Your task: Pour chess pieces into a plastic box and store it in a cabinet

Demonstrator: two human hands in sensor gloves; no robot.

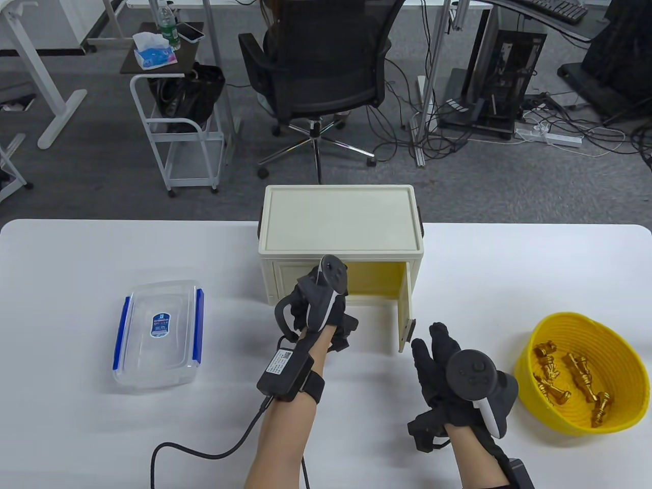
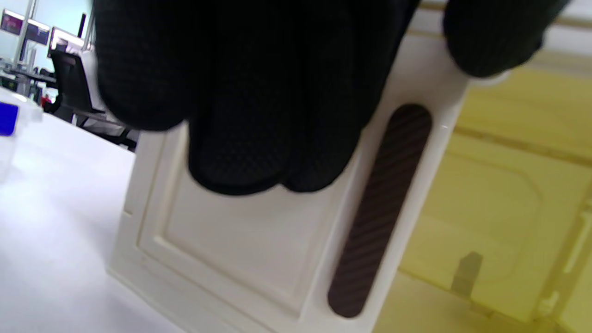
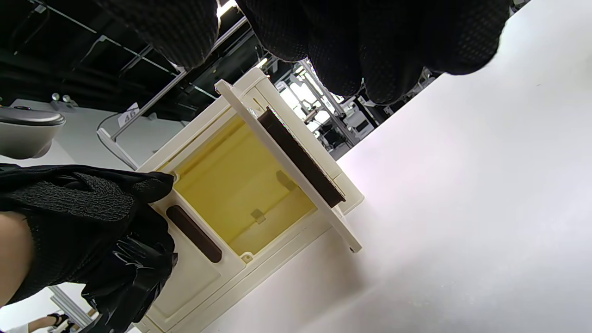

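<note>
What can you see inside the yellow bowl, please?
Several gold chess pieces lie loose in the yellow bowl; its near wall hides part of the bottom.

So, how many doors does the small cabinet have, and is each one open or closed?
2. The left door is closed, with the left hand at it. The right door stands open toward the camera, near the right hand. The cabinet shows no other doors.
</note>
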